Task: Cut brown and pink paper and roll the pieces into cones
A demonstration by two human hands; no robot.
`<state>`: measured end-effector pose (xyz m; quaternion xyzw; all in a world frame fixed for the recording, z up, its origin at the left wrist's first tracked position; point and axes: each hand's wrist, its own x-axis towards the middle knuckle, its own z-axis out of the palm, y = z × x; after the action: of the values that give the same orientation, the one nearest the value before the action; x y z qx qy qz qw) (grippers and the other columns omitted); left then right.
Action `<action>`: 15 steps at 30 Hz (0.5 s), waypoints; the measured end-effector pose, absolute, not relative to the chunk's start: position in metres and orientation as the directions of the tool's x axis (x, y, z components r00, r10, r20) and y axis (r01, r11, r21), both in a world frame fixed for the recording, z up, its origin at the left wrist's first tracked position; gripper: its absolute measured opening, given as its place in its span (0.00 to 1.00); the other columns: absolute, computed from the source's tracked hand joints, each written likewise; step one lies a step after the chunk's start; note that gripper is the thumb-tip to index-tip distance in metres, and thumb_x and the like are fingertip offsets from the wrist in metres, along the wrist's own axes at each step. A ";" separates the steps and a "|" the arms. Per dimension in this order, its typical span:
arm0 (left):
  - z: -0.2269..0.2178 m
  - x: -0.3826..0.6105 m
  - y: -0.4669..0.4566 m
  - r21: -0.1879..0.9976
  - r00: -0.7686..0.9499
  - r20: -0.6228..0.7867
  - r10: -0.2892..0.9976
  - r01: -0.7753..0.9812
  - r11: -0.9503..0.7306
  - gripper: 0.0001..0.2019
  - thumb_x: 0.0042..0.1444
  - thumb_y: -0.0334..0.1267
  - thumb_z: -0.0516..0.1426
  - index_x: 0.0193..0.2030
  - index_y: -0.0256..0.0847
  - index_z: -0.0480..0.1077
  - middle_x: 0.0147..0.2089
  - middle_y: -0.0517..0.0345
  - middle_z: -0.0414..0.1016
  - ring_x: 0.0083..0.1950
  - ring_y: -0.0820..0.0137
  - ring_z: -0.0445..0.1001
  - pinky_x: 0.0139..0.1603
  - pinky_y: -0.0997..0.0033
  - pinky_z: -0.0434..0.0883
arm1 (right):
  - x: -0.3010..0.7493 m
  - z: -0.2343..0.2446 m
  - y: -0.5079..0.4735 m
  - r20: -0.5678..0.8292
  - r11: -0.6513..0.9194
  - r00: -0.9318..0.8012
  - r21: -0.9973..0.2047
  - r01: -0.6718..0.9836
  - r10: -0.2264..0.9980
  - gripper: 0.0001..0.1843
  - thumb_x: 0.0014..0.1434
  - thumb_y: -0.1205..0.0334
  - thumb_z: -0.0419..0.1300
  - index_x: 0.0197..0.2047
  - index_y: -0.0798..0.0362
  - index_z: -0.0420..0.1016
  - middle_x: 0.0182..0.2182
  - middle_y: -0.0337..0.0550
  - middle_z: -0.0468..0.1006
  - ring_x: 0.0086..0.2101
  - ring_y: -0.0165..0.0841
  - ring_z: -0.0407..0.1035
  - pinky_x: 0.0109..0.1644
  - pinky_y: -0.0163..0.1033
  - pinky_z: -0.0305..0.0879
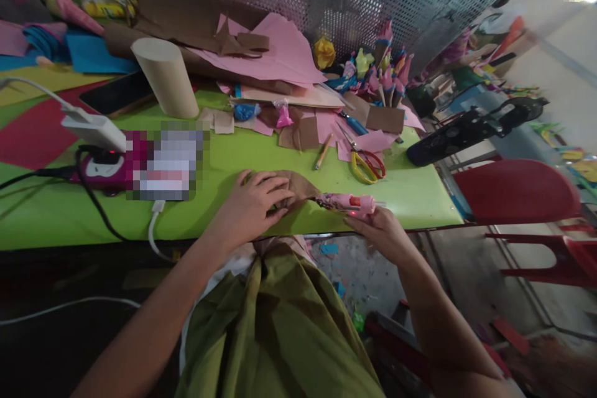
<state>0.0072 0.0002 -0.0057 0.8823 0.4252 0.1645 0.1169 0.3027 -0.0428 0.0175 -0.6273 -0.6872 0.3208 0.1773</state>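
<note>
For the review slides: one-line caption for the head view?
Left hand on brown paper, right hand holding a pink glue gun, at a green table.

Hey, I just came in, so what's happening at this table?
A person's left hand rests spread on a piece of brown paper near the front edge of the green table. The right hand holds a pink glue gun, its tip at or very near the paper; whether they touch is unclear. Scissors and a pencil lie just beyond, and a tan tube stands farther back.
</note>
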 end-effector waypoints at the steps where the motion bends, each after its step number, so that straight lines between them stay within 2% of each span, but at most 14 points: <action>1: -0.005 0.007 0.000 0.348 0.584 0.181 0.791 0.714 -0.607 0.14 0.66 0.41 0.55 0.56 0.52 0.75 0.66 0.56 0.73 0.66 0.56 0.67 0.66 0.45 0.59 | 0.302 0.017 -0.043 -0.155 0.007 -0.147 -0.663 0.748 0.977 0.19 0.62 0.47 0.61 0.33 0.55 0.81 0.27 0.44 0.80 0.34 0.41 0.75 0.40 0.41 0.71; 6: -0.007 0.006 0.000 0.352 0.590 0.175 0.789 0.711 -0.609 0.14 0.66 0.41 0.55 0.56 0.52 0.75 0.66 0.56 0.73 0.67 0.56 0.66 0.66 0.46 0.59 | 0.299 0.016 -0.045 -0.188 0.018 -0.193 -0.669 0.743 0.963 0.19 0.62 0.47 0.59 0.34 0.55 0.81 0.29 0.43 0.80 0.36 0.41 0.74 0.42 0.41 0.70; 11: -0.011 0.005 0.001 0.355 0.592 0.192 0.782 0.701 -0.618 0.14 0.67 0.41 0.55 0.56 0.52 0.76 0.66 0.57 0.72 0.67 0.56 0.66 0.67 0.46 0.59 | 0.296 0.015 -0.045 -0.186 0.018 -0.189 -0.665 0.746 0.964 0.21 0.62 0.45 0.59 0.29 0.55 0.79 0.25 0.42 0.77 0.29 0.37 0.71 0.35 0.39 0.67; 15: -0.011 0.005 0.001 0.358 0.592 0.192 0.782 0.700 -0.618 0.14 0.69 0.41 0.52 0.56 0.53 0.76 0.67 0.58 0.72 0.68 0.56 0.65 0.67 0.45 0.58 | 0.293 0.013 -0.046 -0.197 0.014 -0.207 -0.689 0.724 0.958 0.19 0.61 0.46 0.61 0.35 0.53 0.82 0.25 0.42 0.78 0.31 0.40 0.73 0.36 0.40 0.69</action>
<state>0.0054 0.0011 -0.0108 0.8837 0.4194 0.1672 0.1233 0.2931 -0.0465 0.0134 -0.6074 -0.6925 0.3520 0.1662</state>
